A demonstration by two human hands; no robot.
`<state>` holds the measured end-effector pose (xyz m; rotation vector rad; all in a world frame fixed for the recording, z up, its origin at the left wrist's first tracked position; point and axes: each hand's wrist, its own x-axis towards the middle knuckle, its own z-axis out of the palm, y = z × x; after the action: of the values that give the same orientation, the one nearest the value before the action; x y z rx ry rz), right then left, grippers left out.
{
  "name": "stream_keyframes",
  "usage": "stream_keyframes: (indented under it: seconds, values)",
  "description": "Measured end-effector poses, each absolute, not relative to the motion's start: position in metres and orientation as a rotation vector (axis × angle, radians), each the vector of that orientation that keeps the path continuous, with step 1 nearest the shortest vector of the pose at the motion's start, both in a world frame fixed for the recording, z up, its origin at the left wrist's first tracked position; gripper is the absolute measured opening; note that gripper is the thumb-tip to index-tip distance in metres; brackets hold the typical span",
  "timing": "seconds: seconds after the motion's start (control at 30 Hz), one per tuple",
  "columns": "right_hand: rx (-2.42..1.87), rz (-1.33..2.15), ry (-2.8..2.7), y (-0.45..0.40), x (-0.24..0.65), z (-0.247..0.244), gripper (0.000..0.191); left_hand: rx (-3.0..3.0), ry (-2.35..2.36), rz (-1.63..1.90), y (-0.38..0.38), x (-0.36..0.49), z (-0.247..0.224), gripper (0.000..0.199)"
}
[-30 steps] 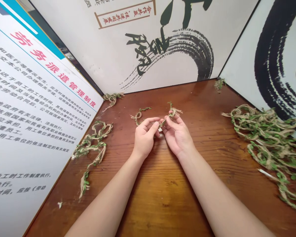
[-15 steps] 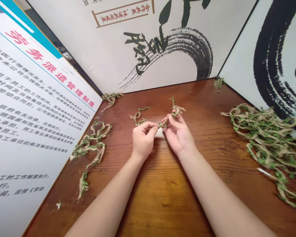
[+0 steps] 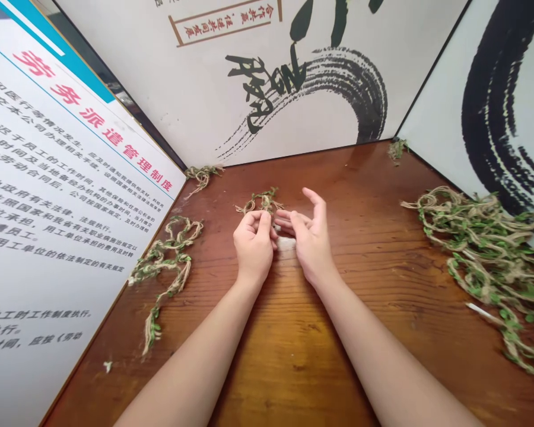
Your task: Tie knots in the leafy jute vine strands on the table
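Observation:
My left hand (image 3: 253, 246) is closed in a pinch at the middle of the table, its thumb pressed to the fingers. Just behind its fingertips shows a strand of tan twine with small green leaves (image 3: 264, 200); the hand appears to grip this leafy twine, though the exact hold is hidden. Facing it is my right hand (image 3: 314, 240), its index finger raised and the other fingers stretched out towards the left hand. No twine shows in the right hand. A small pale patch lies on the table below the fingertips.
A large heap of leafy twine (image 3: 493, 255) fills the right side, with a white stick (image 3: 483, 312) at its near edge. More leafy twine (image 3: 171, 258) lies on the left. Printed panels (image 3: 311, 124) enclose the wooden table (image 3: 289, 356). A white scrap (image 3: 107, 366) lies front left.
The leafy twine stretched between both hands has gone from the right hand and now gathers behind the left fingertips. My right fingers have spread, the index lifting. The hands sit slightly lower.

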<state>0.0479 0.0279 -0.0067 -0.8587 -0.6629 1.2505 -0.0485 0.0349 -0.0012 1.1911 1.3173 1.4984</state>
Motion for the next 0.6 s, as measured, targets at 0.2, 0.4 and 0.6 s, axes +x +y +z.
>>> stream_keyframes:
  seconds: [0.2,0.4,0.6]
  values:
    - [-0.905,1.134,-1.066,0.023,0.046,-0.01,0.027,1.303,1.245,1.413,0.03,-0.05,0.003,0.022]
    - [-1.123,0.944,-0.936,0.02,0.049,-0.011,0.026,1.328,1.272,1.295,0.026,-0.048,0.002,0.011]
    - [-1.167,0.708,-0.774,0.019,0.056,-0.006,0.025,1.779,1.386,1.237,0.022,-0.047,0.004,0.034]
